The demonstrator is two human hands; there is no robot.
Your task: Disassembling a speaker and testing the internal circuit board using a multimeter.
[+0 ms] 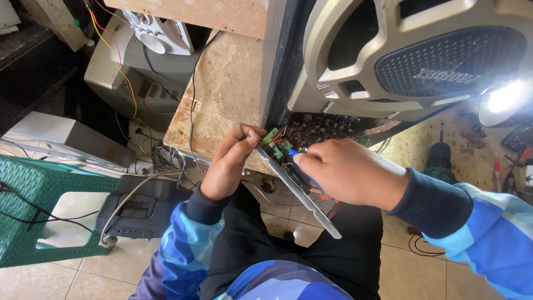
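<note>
While left hand (226, 161) pinches green circuit board (280, 149), right hand (347, 172) seemingly grips blue tool (294, 156).

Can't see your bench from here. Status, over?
Left hand pinching the panel strip with its green circuit board. Right hand gripping a blue-handled tool, tip at the board. Speaker cabinet close above.

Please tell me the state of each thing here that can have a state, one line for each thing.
left hand: pinching the end of the circuit board
right hand: shut on a blue-handled tool
circuit board: pulled partly out of the speaker, tilted
blue-handled tool: tip at the board
speaker: lying tilted on the table, bottom opened
lamp: switched on
green stool: upright on the floor
</note>
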